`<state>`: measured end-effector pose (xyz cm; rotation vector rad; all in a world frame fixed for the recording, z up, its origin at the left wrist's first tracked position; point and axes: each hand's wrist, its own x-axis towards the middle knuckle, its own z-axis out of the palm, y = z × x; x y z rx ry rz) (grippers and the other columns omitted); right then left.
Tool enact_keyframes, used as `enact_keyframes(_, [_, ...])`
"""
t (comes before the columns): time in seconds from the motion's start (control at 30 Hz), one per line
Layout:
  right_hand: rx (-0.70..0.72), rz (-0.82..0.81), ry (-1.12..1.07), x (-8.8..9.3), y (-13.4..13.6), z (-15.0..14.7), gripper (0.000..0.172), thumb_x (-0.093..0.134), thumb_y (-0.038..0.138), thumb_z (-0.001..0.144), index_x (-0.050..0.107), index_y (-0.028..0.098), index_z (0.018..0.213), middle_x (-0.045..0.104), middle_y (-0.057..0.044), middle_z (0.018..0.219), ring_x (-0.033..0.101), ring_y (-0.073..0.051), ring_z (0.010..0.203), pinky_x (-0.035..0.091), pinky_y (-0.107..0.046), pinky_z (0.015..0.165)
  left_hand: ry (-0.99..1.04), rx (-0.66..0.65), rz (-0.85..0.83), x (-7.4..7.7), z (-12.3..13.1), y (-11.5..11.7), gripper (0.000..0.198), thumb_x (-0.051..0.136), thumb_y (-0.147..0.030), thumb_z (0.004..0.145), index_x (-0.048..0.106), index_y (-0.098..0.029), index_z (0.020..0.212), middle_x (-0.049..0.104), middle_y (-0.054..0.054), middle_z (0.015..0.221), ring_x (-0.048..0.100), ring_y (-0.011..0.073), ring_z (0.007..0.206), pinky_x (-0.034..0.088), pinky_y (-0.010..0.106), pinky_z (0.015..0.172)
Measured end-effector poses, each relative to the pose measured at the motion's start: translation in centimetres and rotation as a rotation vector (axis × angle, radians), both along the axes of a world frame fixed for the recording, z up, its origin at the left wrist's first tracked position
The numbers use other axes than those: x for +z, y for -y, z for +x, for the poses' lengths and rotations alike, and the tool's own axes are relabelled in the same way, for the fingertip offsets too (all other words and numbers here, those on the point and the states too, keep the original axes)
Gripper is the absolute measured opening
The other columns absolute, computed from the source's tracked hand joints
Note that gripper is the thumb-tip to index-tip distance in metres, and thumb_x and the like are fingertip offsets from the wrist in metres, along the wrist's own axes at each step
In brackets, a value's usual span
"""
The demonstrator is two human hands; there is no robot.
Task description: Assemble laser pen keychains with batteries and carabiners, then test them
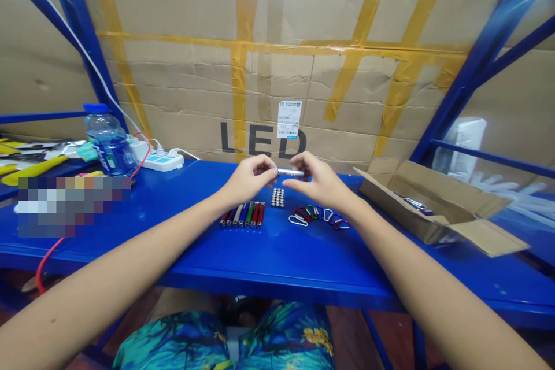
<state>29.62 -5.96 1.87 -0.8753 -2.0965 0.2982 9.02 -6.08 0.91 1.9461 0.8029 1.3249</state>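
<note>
Both my hands are raised over the blue table [281, 254], pinching a small silver tube [289, 172] between them. My left hand [249, 178] grips its left end and my right hand [314, 180] grips its right end. Below the hands lies a row of several small coloured tubes [243, 214], red, green, blue and silver. A cluster of small silver button cells [277, 197] sits just behind them. To the right lies a heap of coloured carabiner clips [318, 216].
An open cardboard box [427, 205] lies on the table's right. A water bottle [108, 141] and a white power strip [158, 159] stand at the back left. A taped cardboard sheet marked LED [277, 69] walls the back, between blue rack posts [485, 52].
</note>
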Motion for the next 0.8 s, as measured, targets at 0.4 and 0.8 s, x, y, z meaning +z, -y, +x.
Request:
enact_keyframes(0.4, [0.122,-0.442,0.626,0.4,1.8,-0.2,0.010,0.072,0.028,0.072,0.069,0.019,0.068,0.067,-0.001,0.061,0.056,-0.014,0.054,0.037,-0.026,0.050,0.565,-0.011,-0.171,1.0,-1.1,-0.8,0.008,0.056,-0.015,0.076,0.049,-0.016,0.073,0.070,0.007,0.075,0.071,0.0218,0.076,0.056,0.044,0.079])
enact_keyframes(0.8, [0.127,-0.442,0.705,-0.3,2.2,-1.1,0.005,0.065,0.015,0.065,0.067,0.018,0.063,0.063,0.001,0.058,0.051,-0.012,0.050,0.035,-0.025,0.047,0.532,-0.085,-0.316,1.0,-0.9,-0.7,0.008,0.053,-0.019,0.086,0.048,-0.015,0.082,0.066,0.005,0.072,0.068,0.0189,0.066,0.057,0.038,0.066])
